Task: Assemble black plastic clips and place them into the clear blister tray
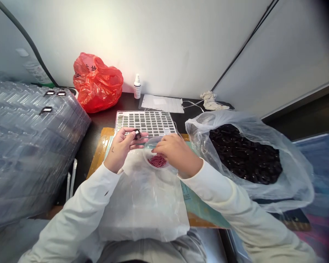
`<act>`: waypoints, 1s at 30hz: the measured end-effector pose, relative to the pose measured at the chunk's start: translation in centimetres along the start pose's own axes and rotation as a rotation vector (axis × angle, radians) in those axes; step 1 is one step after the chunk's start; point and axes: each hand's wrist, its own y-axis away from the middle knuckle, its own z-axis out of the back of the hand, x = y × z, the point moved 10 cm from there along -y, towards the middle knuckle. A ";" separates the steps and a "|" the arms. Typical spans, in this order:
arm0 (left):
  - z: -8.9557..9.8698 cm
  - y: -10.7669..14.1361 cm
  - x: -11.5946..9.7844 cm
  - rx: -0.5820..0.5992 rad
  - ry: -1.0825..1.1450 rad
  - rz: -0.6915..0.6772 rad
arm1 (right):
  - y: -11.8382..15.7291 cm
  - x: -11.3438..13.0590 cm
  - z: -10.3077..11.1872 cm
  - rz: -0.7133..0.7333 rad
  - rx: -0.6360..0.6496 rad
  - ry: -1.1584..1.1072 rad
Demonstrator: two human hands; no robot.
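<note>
White sleeves (79, 212) occupy the foreground; the left hand (120, 149) pinches a small black part (137, 134) between thumb and fingers, remaining fingers extended; the right hand (178, 151) lowers bunched fingers into a clear bowl (146, 156) of dark pink pieces (157, 161); whether they grip a piece cannot be determined; a bag (293, 186) of glossy black parts (246, 155) lies at right.

The slim pieces (157, 161) were purplish-pink, the small part (137, 134) black, the plastic bag (98, 89) red with dark lettering, the counter (127, 103) black.
</note>
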 end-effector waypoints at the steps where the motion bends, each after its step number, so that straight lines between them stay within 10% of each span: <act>1: 0.2 0.0 -0.1 -0.018 0.006 0.000 | -0.2 0.6 -0.9 0.044 0.057 0.064; 12: 1.0 -0.8 1.1 -0.037 0.044 0.002 | -1.5 2.1 -4.7 0.193 0.173 0.152; 30: -2.2 0.9 1.5 0.220 -0.010 0.093 | 2.0 -2.9 4.7 -0.213 -0.544 -0.650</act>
